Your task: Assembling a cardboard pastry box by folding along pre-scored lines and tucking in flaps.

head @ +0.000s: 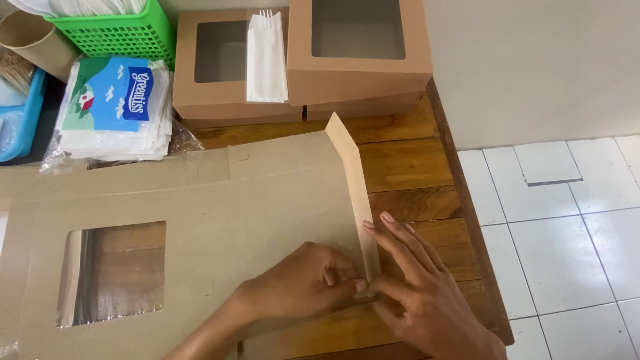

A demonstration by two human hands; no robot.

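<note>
1. Where the room shows at the right, a white tiled floor (567, 220) runs beside a pale wall (527, 67), and against them stands a wooden table (407, 167) of brown planks that fills most of the view.
2. Across the table lies a flat, unfolded brown cardboard box blank (220, 213) with a clear window (113, 273) cut in its left part, through which the planks show.
3. Along the blank's right edge a narrow side flap (353, 180) stands folded up, rising from the hands towards the far end of the table.
4. At the back of the table stand two made-up brown window boxes (360, 50), one lower to the left and one taller to the right, with a white wrapped cutlery pack (267, 60) lying on the lower one.
5. At the back left sit a stack of tissue packets (117, 110), a green plastic basket (127, 30), a cardboard cup (33, 37) and a blue tray (17, 127).
6. The left hand (303, 283) rests on the blank, its fingers curled and pinching the near end of the flap from the inner side.
7. The right hand (417, 293) lies just outside the flap, fingers stretched flat along the crease, its fingertips touching those of the left hand at the fold.
</note>
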